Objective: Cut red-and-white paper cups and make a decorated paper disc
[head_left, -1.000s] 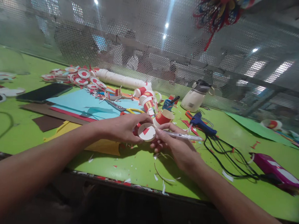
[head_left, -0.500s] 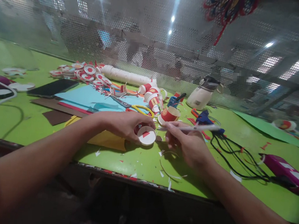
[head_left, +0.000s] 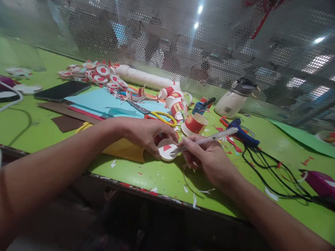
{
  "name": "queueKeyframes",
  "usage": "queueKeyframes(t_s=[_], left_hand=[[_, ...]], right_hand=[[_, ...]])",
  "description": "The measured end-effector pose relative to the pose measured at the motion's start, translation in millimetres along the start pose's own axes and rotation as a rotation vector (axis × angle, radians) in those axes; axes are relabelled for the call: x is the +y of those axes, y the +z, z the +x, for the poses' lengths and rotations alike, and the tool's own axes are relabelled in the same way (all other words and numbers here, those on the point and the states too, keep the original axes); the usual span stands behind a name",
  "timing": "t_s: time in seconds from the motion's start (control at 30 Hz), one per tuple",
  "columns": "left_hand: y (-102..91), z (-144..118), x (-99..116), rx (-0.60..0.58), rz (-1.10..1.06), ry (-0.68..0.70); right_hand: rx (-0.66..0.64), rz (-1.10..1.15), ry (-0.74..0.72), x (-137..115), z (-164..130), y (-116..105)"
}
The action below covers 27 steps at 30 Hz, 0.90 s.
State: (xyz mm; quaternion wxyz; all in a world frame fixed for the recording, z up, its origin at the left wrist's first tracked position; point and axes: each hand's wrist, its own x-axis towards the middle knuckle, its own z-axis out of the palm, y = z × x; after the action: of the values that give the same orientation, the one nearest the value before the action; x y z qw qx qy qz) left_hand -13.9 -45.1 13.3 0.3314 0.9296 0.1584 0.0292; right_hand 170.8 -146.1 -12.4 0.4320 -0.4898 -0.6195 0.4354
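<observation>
My left hand (head_left: pixel 151 136) pinches a paper cup base (head_left: pixel 165 153), a shallow white disc with a red patch, tilted toward me just above the table. My right hand (head_left: pixel 206 154) is closed around a slim, pale pen-like tool (head_left: pixel 218 135). The tool's tip is at the right part of the disc, though I cannot tell whether it marks or cuts. Just behind my hands stands a red and white cut paper cup (head_left: pixel 195 124). Yellow-handled scissors (head_left: pixel 164 118) lie behind my left hand.
Coloured paper sheets (head_left: pixel 93 102), a phone (head_left: pixel 62 90) and a heap of cup bases (head_left: pixel 97 72) lie back left. A white kettle-like jug (head_left: pixel 231 101), a blue glue gun (head_left: pixel 244 133) with black cord and a magenta device (head_left: pixel 327 190) stand right. Scraps litter the front edge.
The tool's tip has come onto the cup base, its back end swinging upward. The disc is tilted a little differently in my left hand. The whole view has shifted slightly.
</observation>
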Motion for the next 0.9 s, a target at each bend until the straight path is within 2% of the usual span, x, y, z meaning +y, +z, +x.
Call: queueKeyframes(t_s=[0.33, 0.9], left_hand=[[-1.0, 0.9, 0.1, -0.028, -0.004, -0.033], [-0.9, 1.2, -1.2, -0.031, -0.021, -0.028]], right_hand=[[0.027, 0.080, 0.096, 2.6, -1.0, 1.8], [0.050, 0.061, 0.102, 2.3, -1.5, 3.9]])
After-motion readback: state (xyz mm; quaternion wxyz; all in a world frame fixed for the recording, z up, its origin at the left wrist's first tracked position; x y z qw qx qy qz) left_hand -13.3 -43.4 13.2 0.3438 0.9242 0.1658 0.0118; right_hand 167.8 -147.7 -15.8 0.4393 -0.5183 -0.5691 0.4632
